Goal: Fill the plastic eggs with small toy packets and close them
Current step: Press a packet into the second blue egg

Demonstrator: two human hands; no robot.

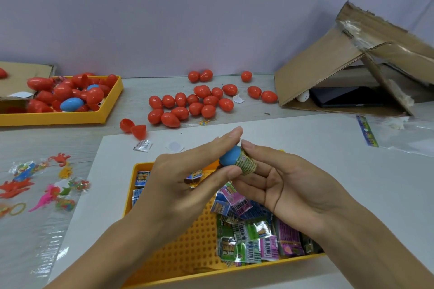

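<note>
Resting between both hands (187, 178): blue egg half (230, 156)

Blue egg half (230, 155) held up mid-scene above the near yellow tray (178, 251), open end facing right. A rolled toy packet (247, 164), greenish with small print, sticks out of that open end. Loose flat packets (249, 239), green, pink and blue with barcodes, piled in the tray's right part. Closed red eggs (187, 104) clustered far centre on the table; one open red egg (132, 128), halves side by side, just left of them. Far-left tray (110, 105) holds red eggs plus a closed blue egg (71, 104).
</note>
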